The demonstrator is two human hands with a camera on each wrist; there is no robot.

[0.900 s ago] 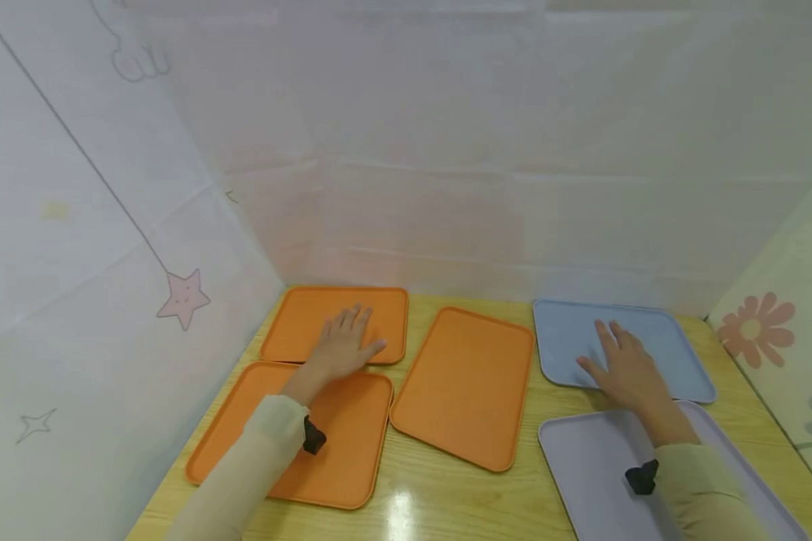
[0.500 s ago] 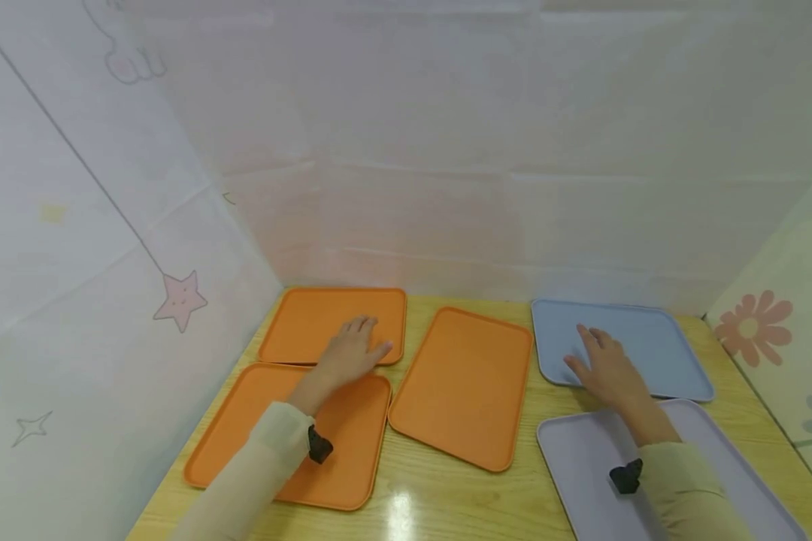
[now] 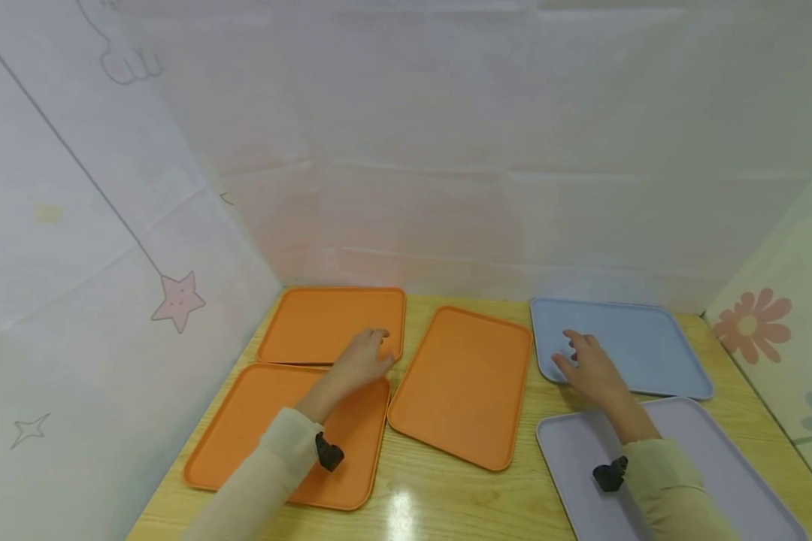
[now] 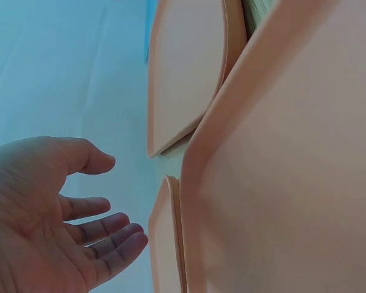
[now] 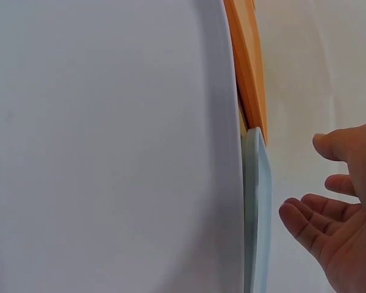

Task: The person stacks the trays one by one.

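As left hand [image 3: 360,364] and right hand [image 3: 594,372] hover, fingers relaxed, the middle tray [image 3: 462,387] seems best held by its rim.

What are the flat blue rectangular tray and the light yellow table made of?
The flat blue rectangular tray looks like matte plastic: smooth, one colour, raised rim. The light yellow table seems slightly glossy wood, or a wood print: grain lines and a bright reflection.

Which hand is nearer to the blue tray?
Right. The right hand is above the blue tray, near its left end; the left hand is off to the left, past the middle orange tray.
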